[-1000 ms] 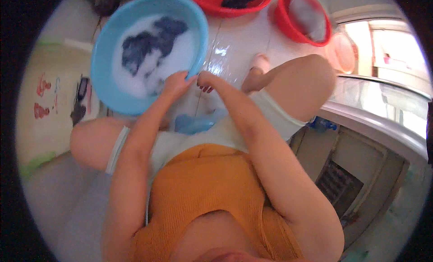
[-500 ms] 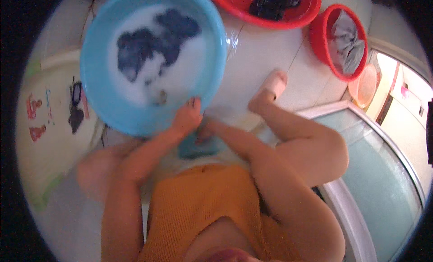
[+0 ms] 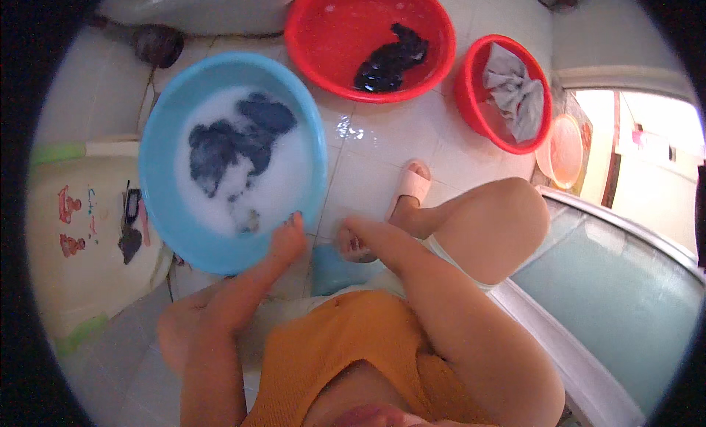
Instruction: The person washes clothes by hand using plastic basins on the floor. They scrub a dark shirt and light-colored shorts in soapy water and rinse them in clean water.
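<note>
A large light-blue basin [image 3: 320,162] holds foamy water with dark wet clothing [image 3: 243,136] in it, and a small brownish bit lies in the foam near its close side. At the basin's near right edge is my left hand [image 3: 288,239], its fingers curled over the rim. To the right of it, just outside the basin, my right hand [image 3: 354,238] hangs with bent fingers, above a blue surface [image 3: 331,269] between my legs. What the right hand holds, if anything, I cannot make out.
Beyond the blue basin sits a wide red basin [image 3: 331,30] with black cloth. A smaller red basin [image 3: 463,96] holds grey cloth, with a pale orange basin [image 3: 565,151] behind it. A cream tub [image 3: 95,280] is at left; a glass-panelled door [image 3: 610,280] is at right.
The view has shifted, so the basins sit lower and further left and more of the wide red one shows. My right hand has moved away from the blue basin, to the right.
</note>
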A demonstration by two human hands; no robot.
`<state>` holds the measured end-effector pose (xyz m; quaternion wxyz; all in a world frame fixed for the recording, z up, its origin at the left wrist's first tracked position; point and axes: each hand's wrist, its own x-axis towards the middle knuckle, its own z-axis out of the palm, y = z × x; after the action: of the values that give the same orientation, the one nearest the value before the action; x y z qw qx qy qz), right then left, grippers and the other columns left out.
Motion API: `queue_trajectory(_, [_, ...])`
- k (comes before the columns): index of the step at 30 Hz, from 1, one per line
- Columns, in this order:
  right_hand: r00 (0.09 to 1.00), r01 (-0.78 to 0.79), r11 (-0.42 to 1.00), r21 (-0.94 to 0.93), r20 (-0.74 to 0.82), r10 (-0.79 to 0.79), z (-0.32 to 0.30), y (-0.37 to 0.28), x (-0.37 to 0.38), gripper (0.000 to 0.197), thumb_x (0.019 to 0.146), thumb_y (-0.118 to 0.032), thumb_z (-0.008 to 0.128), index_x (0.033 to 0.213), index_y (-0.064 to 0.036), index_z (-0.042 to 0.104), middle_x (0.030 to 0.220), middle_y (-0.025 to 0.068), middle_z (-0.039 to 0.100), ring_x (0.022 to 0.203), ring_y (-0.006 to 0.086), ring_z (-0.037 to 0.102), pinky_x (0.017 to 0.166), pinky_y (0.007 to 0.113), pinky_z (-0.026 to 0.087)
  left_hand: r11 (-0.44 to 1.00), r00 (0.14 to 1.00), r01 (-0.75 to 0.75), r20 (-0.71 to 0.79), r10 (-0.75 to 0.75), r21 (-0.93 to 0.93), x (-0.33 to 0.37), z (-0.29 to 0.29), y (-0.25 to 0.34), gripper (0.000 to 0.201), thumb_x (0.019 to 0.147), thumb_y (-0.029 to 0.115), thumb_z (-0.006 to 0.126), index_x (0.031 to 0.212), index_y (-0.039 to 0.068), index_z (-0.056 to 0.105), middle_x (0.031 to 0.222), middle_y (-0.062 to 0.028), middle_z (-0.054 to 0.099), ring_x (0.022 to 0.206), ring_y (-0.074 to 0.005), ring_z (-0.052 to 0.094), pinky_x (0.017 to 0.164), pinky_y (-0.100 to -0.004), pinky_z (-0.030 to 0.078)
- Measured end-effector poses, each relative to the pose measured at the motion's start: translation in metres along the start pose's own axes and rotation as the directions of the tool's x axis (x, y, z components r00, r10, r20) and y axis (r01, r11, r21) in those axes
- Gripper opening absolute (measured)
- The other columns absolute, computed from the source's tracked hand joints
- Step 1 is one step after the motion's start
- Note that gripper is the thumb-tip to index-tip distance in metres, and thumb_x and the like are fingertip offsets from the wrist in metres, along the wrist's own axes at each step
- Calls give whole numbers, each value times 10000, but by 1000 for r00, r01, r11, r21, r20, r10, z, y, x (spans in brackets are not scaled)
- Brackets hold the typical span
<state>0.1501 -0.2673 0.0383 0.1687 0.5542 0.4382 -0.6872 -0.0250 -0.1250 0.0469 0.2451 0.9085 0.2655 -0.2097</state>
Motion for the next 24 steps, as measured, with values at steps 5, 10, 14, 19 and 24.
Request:
queue_trajectory(5, [888, -36, 977, -208, -456, -64, -20, -24, 11, 172, 710, -244, 640, 721, -97, 551, 685, 62, 501, 649, 211, 495, 582, 341, 423, 987, 994, 105, 10, -107, 123, -8, -25, -6, 490, 681, 134, 536, 1126, -2, 383, 795, -177, 601, 716, -340, 598, 638, -445, 477])
queue_trajectory(10, [624, -109, 979, -170, -779, -66, -39, -23, -8, 128, 724, -203, 609, 758, -82, 584, 739, 81, 554, 703, 227, 542, 610, 352, 446, 973, 993, 119, -7, -120, 200, -5, -35, 39, 513, 661, 266, 619, 1076, 21, 445, 804, -169, 599, 752, -331, 596, 655, -432, 478])
queue_trajectory(14, [493, -68, 968, -240, -852, -177, -47, -55, -22, 117, 735, -170, 584, 789, -70, 611, 782, 97, 596, 747, 240, 579, 632, 360, 465, 910, 999, 22, -39, -6, 415, -27, -70, 30, 391, 692, 342, 630, 939, 42, 582, 892, -155, 595, 868, -313, 574, 730, -422, 470])
queue_trajectory(19, [563, -117, 945, -307, -804, -192, -59, -49, -23, 263, 751, -146, 518, 972, -69, 638, 1052, 145, 600, 992, 284, 576, 783, 388, 479, 889, 996, 47, -86, -9, 455, -15, -125, 56, 300, 725, 278, 590, 886, 30, 641, 953, -183, 589, 911, -329, 573, 760, -422, 483])
queue_trajectory(24, [567, -184, 878, -443, -777, -273, -75, -56, -62, 281, 781, -157, 477, 1010, -101, 630, 1106, 132, 578, 1002, 284, 570, 821, 410, 460, 889, 938, 165, -348, -7, 427, -30, -202, 83, 203, 697, 98, 536, 843, 18, 652, 889, -181, 625, 845, -331, 604, 727, -421, 490])
